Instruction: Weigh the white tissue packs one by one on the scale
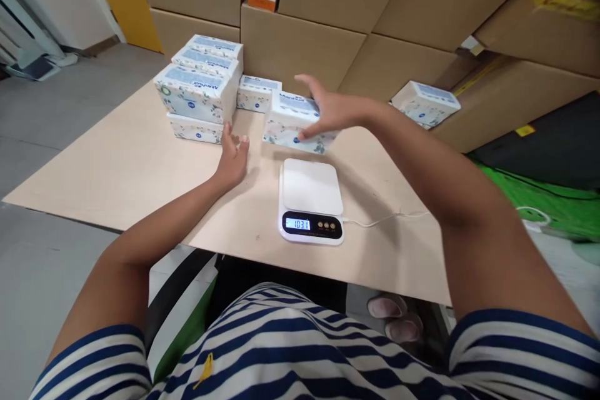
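Note:
My right hand (pixel 328 111) grips a white tissue pack with blue print (pixel 291 127) from its right end, holding it in the air just beyond the scale. The white kitchen scale (pixel 312 186) sits on the board with its platform bare and its display lit. My left hand (pixel 233 159) rests on the board with its fingers apart, holding nothing, just in front of a stack of the same tissue packs (pixel 197 90). Another pack (pixel 257 92) lies behind the held one.
The pale board (pixel 117 162) serves as a low table; its near edge is above my lap. One more tissue pack (pixel 425 103) lies at the right against large cardboard boxes (pixel 300 44). A white cable (pixel 384 219) runs right from the scale.

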A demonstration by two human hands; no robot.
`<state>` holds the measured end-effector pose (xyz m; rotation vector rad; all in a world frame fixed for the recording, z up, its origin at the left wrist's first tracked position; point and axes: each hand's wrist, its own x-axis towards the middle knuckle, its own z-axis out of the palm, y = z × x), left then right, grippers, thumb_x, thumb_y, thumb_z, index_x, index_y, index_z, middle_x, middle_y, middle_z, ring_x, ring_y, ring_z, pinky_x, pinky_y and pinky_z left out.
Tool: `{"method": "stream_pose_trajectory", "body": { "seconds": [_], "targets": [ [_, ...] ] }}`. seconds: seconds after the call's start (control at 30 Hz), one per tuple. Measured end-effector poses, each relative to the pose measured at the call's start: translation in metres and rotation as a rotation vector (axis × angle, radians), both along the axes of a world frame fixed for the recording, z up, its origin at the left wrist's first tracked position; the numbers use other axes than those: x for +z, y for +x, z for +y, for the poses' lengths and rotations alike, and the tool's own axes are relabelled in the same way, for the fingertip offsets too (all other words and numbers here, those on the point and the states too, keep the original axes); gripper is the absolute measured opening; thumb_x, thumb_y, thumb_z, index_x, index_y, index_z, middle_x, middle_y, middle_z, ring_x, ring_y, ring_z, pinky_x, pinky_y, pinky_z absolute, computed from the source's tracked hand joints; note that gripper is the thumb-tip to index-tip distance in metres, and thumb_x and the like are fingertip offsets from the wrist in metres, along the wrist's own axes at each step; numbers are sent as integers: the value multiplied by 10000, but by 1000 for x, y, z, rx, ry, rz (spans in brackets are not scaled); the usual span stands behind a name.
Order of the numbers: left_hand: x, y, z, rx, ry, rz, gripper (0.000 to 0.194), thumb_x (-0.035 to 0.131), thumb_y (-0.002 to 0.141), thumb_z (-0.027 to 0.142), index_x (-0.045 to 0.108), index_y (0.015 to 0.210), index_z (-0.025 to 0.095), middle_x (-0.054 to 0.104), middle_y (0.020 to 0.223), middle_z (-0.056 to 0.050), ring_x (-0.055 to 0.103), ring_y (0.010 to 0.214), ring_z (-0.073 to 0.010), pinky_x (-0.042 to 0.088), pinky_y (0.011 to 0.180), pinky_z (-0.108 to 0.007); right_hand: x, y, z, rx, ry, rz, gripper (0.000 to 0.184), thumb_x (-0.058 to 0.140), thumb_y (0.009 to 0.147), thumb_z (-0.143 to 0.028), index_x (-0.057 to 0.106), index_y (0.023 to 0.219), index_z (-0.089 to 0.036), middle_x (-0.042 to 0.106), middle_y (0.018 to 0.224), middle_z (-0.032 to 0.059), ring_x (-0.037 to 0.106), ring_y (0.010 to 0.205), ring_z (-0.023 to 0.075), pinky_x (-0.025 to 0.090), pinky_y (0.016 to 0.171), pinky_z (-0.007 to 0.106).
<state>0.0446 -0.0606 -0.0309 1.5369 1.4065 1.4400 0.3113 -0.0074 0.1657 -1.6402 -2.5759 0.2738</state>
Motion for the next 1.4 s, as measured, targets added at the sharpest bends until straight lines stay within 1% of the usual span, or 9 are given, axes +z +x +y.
{"method": "stream_pose_trajectory", "body": {
  "seconds": [0.1,0.27,0.47,0.67,0.87,1.0,1.17,1.27,1.4],
  "targets": [
    [-1,0,-1,-10,1,20,1079,441,1014,906,132,1762,192,184,1853,-298,408,1687,-396,267,1422,-607,-12,33,-54,69,-200,-38,1494,1013,738,-521,4,1821,-317,536,1697,172,566,1499,476,498,1220,578],
    [-1,1,-6,14,69,-7,1050,439,971,956,195,1740,285,223,1836,-232,468,1624,-359,317,1407,-573,-53,51,-110,120,-118,-123,1216,922,772,-461,263,1779,-282,456,1771,148,453,1586,462,370,1340,585],
    [0,-1,-9,31,107,18,1009,426,981,947,250,1707,270,269,1795,-224,468,1600,-356,367,1379,-578,-50,56,-110,149,-155,-151,1174,901,773,-534,321,1763,-282,537,1691,148,526,1511,454,451,1275,576],
    [-7,-4,-5,2,218,32,826,513,985,905,388,1619,389,362,1753,-168,581,1491,-365,537,1215,-581,-58,59,-111,217,-68,-40,1111,879,765,-551,404,1724,-251,601,1646,194,585,1463,523,502,1204,721],
    [-6,0,-14,-103,286,109,715,561,1025,827,484,1572,372,478,1697,-163,671,1370,-342,619,1088,-557,-59,86,-115,274,-27,308,1354,726,729,-1008,225,1811,-366,341,1871,136,346,1704,503,322,1370,755],
    [5,2,-25,-254,324,210,652,504,1085,758,459,1605,368,543,1658,-153,677,1389,-346,618,1105,-569,-88,116,-124,127,84,608,1356,518,755,-1107,19,1825,-440,145,1938,56,121,1789,460,210,1403,762],
    [14,14,-40,-515,407,402,799,577,1043,790,332,1698,402,517,1723,-114,668,1434,-365,600,1156,-606,-145,125,-137,58,-81,746,1593,780,640,-1031,-139,1806,-454,150,1929,66,155,1784,460,235,1387,774],
    [17,23,-45,-636,349,445,879,594,1019,825,306,1730,396,496,1765,-101,660,1471,-379,608,1174,-611,-156,124,-137,41,-104,798,1627,912,601,-926,-63,1818,-464,232,1901,50,182,1782,445,230,1422,710],
    [29,30,-49,-682,215,461,866,577,998,872,463,1683,356,653,1638,-102,677,1470,-390,623,1191,-587,-155,123,-133,25,-65,863,1545,951,629,-849,62,1825,-443,306,1867,36,186,1783,435,234,1456,637]
  ]
}}
